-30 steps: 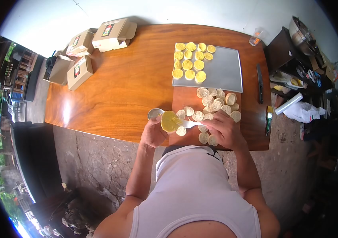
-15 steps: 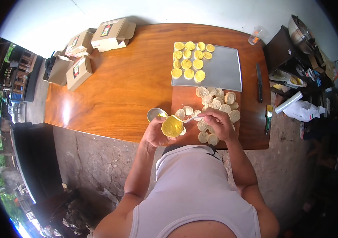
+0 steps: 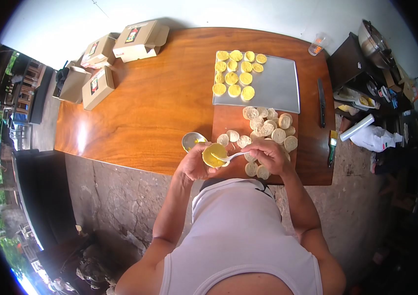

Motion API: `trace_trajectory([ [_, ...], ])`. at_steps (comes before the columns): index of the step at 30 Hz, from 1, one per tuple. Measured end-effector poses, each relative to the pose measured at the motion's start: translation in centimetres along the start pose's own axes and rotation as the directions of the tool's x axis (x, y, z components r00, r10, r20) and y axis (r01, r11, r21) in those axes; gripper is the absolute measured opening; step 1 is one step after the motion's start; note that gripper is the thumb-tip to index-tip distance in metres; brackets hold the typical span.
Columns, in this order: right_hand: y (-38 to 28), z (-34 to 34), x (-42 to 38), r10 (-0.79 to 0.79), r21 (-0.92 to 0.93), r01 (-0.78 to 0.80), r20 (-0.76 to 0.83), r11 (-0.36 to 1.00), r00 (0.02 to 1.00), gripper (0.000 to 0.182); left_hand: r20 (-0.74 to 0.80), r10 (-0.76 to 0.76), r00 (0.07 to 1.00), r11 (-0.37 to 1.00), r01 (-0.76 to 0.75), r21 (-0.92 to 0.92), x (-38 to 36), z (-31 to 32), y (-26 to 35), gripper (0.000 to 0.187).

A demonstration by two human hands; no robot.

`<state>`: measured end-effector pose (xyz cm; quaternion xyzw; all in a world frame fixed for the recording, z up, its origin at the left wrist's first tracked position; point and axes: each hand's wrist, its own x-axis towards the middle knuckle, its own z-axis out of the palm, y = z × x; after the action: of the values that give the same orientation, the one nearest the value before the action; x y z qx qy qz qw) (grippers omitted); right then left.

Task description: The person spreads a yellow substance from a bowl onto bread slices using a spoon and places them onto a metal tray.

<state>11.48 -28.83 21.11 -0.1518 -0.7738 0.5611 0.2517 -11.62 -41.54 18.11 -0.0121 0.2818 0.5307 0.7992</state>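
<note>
My left hand [image 3: 196, 163] is closed round the edge of a round bread slice [image 3: 211, 161] whose upturned face is coated with yellow spread. In my right hand [image 3: 270, 154] I grip a pale spoon [image 3: 237, 155], its tip resting on the yellow face. Just beyond my left hand stands a small metal bowl [image 3: 193, 139] with some yellow spread inside. Plain bread rounds [image 3: 267, 129] lie loosely piled on a reddish-brown board [image 3: 223, 118], partly hidden by my right hand. Past them, several yellow-coated rounds [image 3: 232, 77] sit in rows on the left half of a metal tray [image 3: 277, 81].
Along the table's right side lie a black knife [image 3: 321, 103] and a brush [image 3: 333, 148]. A clear plastic cup [image 3: 317, 45] is at the back right corner. Cardboard boxes [image 3: 139, 42] stand at the back left of the wooden table [image 3: 150, 108].
My right hand has moved a little down and left, bringing the spoon from the slice's upper edge onto its face. The slice's yellow face has tilted slightly.
</note>
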Motion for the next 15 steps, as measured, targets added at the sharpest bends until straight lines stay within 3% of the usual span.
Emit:
trace_trajectory([
  [7, 1.6, 1.4, -1.4, 0.164, 0.179, -0.159, -0.013, 0.971, 0.986, 0.018, -0.043, -0.006, 0.999, 0.997, 0.003, -0.075, 0.1, 0.6, 0.3, 0.042],
  [9, 1.6, 2.2, -1.8, 0.263, 0.336, -0.234, -0.043, 0.912, 0.964, 0.02, -0.059, 0.023, 0.998, 0.998, -0.026, -0.053, 0.2, 0.3, 0.4, 0.042],
  [13, 1.9, 3.6, -2.4, 0.317, 0.355, -0.268, -0.086, 0.895, 0.944, 0.02, -0.059, 0.072, 0.996, 0.997, -0.074, -0.034, 0.6, -0.6, 0.3, 0.042],
  [15, 2.4, 4.5, -2.6, 0.376, 0.46, -0.29, -0.105, 0.839, 0.921, 0.02, -0.101, 0.097, 0.99, 0.995, -0.099, -0.011, 0.6, 0.0, 0.2, 0.042],
])
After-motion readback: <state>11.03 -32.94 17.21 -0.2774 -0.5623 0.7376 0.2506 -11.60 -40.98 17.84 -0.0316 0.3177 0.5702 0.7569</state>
